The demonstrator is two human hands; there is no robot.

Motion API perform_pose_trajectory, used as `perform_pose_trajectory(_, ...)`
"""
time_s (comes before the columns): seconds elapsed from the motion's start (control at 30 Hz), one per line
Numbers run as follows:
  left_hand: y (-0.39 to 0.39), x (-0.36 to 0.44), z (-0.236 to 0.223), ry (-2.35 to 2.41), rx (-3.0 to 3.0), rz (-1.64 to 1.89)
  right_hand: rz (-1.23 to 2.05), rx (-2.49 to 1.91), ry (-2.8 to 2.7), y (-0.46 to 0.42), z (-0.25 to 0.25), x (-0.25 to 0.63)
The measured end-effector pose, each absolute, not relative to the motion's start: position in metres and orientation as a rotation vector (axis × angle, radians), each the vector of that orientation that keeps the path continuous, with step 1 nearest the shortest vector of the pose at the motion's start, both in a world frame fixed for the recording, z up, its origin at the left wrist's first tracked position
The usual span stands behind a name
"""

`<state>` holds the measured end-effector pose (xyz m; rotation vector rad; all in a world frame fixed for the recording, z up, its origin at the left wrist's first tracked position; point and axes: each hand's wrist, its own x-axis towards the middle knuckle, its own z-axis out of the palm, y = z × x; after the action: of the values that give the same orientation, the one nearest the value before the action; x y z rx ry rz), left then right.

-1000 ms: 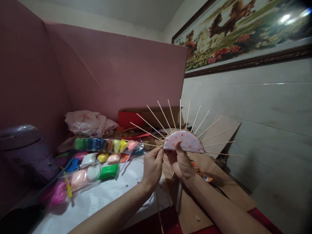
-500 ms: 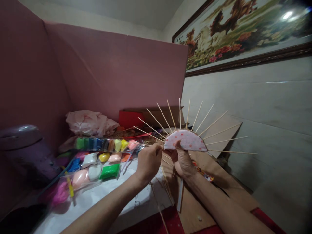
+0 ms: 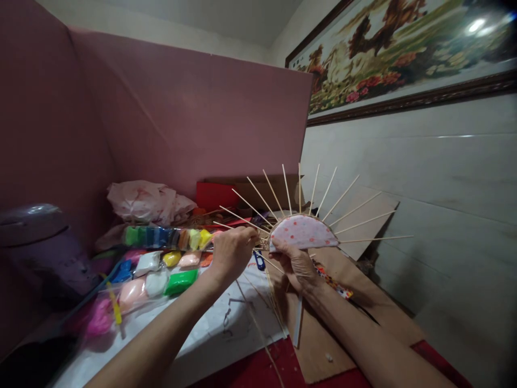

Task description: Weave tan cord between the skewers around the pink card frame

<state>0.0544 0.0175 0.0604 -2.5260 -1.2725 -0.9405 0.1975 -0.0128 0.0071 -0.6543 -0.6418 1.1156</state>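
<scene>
Half-round piece: the pale, pink-dotted half-round piece (image 3: 305, 231) is held up in front, above the table, flat edge down and rounded edge up.
Thin sticks: a fan of thin sticks (image 3: 287, 189) spreads from the curved edge, left, up and right – rather like sun rays.
Right hand: the right hand (image 3: 299, 268) grips the lower left part of the piece, thumb on the dotted face; the other fingers go underneath, partly hidden.
Left hand: the left hand (image 3: 233, 252) is beside the piece's left corner, fingers drawn together on a thin strand (image 3: 266, 349) that hangs below it; the fingertips themselves are too small to read.
Under the hands: a brown board (image 3: 327, 345) bears a narrow pale strip (image 3: 298, 323); a blue-edged tool (image 3: 259, 261) lies near the left hand, and a bright patterned item (image 3: 334, 283) is partly covered by the right forearm.
Clay-like packets: to the left, a row of coloured packets (image 3: 167, 238) lies behind looser ones, among them a green packet (image 3: 181, 283), by the white sheet (image 3: 214, 345).
Around: a purple container (image 3: 48, 258) at far left, crumpled pink cloth (image 3: 147, 202) behind the packets – and a framed horse picture (image 3: 375, 62) on the wall.
</scene>
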Motion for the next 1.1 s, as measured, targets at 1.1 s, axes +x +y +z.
perform_pose_trajectory(1.1,0.084,0.003,0.068,-1.693,-2.969,-1.286,1.276,-0.394,-0.402,-0.011,0.014,0.216)
